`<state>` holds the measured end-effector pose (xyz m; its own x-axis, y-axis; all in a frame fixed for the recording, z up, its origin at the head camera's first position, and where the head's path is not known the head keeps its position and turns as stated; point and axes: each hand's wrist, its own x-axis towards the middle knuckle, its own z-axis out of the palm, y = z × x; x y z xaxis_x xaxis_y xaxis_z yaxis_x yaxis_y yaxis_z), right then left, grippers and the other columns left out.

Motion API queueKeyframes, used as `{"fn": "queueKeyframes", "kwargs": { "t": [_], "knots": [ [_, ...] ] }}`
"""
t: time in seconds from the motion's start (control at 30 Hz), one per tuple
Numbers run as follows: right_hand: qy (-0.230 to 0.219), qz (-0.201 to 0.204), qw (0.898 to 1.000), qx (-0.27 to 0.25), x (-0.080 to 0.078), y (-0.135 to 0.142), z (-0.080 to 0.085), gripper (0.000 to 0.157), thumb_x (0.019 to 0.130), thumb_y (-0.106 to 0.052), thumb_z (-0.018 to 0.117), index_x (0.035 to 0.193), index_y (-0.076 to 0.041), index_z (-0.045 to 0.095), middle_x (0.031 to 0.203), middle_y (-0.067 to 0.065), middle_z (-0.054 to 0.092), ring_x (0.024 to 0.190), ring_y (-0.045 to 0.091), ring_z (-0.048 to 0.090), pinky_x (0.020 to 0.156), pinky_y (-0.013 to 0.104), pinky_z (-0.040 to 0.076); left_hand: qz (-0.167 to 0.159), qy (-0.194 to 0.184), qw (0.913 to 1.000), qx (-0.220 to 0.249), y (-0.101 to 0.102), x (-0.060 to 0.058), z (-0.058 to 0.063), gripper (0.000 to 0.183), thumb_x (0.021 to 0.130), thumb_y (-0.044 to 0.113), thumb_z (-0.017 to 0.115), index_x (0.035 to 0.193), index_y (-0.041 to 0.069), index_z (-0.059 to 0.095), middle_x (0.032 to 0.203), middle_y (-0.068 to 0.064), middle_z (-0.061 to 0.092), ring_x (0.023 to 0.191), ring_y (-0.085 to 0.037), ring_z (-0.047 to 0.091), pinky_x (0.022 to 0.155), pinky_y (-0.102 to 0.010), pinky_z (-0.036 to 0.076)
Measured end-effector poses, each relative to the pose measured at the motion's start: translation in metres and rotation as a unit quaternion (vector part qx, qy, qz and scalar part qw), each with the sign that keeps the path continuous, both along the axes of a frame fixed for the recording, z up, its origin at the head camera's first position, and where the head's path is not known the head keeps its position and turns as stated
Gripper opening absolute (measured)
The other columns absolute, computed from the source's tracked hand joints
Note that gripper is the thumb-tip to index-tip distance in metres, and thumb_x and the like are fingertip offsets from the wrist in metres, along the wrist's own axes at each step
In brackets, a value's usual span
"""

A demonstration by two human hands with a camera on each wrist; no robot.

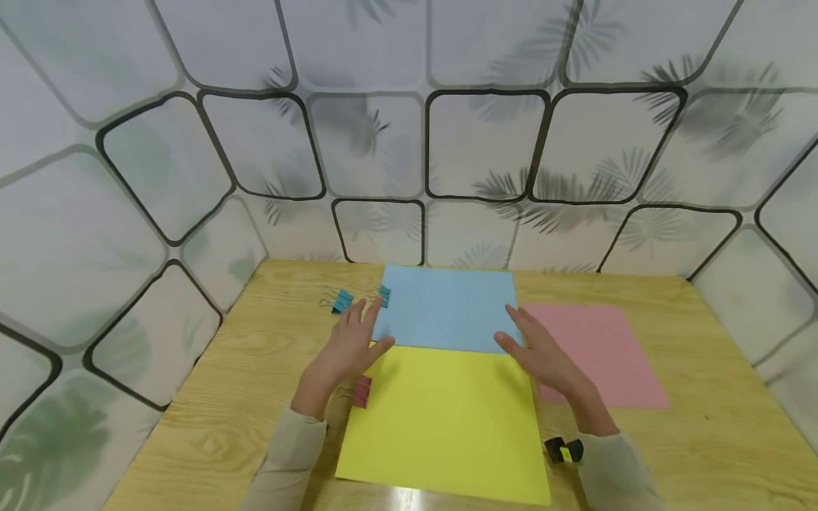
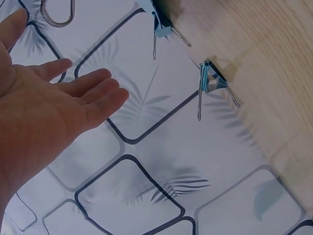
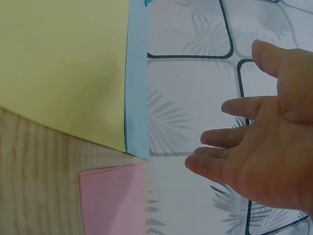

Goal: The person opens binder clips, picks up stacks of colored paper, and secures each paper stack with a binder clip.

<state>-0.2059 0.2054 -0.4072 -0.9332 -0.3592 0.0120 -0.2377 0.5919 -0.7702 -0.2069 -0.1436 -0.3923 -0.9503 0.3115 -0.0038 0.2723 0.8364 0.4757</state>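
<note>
A blue sheet of paper [image 1: 447, 305] lies at the back of the table with a teal binder clip [image 1: 385, 294] at its left edge. In front of it is a yellow sheet [image 1: 441, 426], a pink-red binder clip [image 1: 361, 392] at its left edge. My left hand [image 1: 345, 348] hovers by the blue sheet's left side, fingers extended and nothing in them. At that sheet's right side my right hand [image 1: 543, 355] is held likewise, palm facing inward, also without anything in it. Both palms show in the wrist views.
Pink paper [image 1: 607, 362] lies to the right, partly behind my right hand. A second teal binder clip [image 1: 342, 301] rests on the wooden table [image 1: 224, 411] at the left. Near my right cuff is a small black-and-yellow object [image 1: 564, 451]. A patterned wall [image 1: 371, 149] borders the table.
</note>
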Motion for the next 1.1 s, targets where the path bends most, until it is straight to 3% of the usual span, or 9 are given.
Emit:
{"fn": "queueKeyframes", "kwargs": {
  "t": [0.27, 0.53, 0.83, 1.1],
  "knots": [
    [0.006, 0.015, 0.999, 0.035, 0.002, 0.003, 0.005, 0.076, 0.105, -0.043, 0.048, 0.158, -0.002, 0.012, 0.162, 0.028, -0.004, 0.147, 0.05, -0.004, 0.11, 0.075, 0.005, -0.001, -0.005, 1.0, -0.006, -0.002, 0.002, 0.003, 0.076, 0.102, 0.035, 0.057, 0.158, 0.006, 0.016, 0.159, -0.03, 0.015, 0.145, -0.051, 0.015, 0.109, -0.071, 0.026],
    [-0.008, -0.008, 0.998, 0.066, 0.001, 0.024, 0.014, 0.08, 0.104, -0.045, 0.048, 0.158, -0.001, 0.008, 0.16, 0.031, -0.007, 0.146, 0.054, -0.008, 0.108, 0.077, 0.004, 0.009, -0.014, 0.9999, -0.004, -0.006, 0.003, 0.0, 0.072, 0.102, 0.03, 0.057, 0.157, 0.003, 0.019, 0.157, -0.032, 0.017, 0.144, -0.052, 0.016, 0.106, -0.072, 0.027],
    [-0.038, -0.051, 0.995, 0.075, -0.003, 0.073, 0.014, 0.085, 0.104, -0.045, 0.048, 0.157, 0.002, 0.001, 0.157, 0.038, -0.009, 0.143, 0.058, -0.01, 0.105, 0.079, 0.006, 0.014, -0.04, 0.9991, -0.005, -0.009, 0.002, -0.001, 0.071, 0.103, 0.029, 0.055, 0.158, 0.005, 0.016, 0.157, -0.032, 0.018, 0.144, -0.054, 0.013, 0.107, -0.073, 0.026],
    [-0.073, -0.116, 0.982, 0.131, -0.007, 0.124, 0.0, 0.089, 0.103, -0.042, 0.049, 0.151, 0.014, 0.0, 0.148, 0.05, -0.005, 0.134, 0.068, -0.007, 0.104, 0.079, 0.005, 0.018, -0.04, 0.999, 0.0, -0.012, 0.003, 0.001, 0.07, 0.102, 0.028, 0.056, 0.156, 0.003, 0.019, 0.155, -0.033, 0.021, 0.142, -0.055, 0.018, 0.105, -0.073, 0.029]
  ]
}}
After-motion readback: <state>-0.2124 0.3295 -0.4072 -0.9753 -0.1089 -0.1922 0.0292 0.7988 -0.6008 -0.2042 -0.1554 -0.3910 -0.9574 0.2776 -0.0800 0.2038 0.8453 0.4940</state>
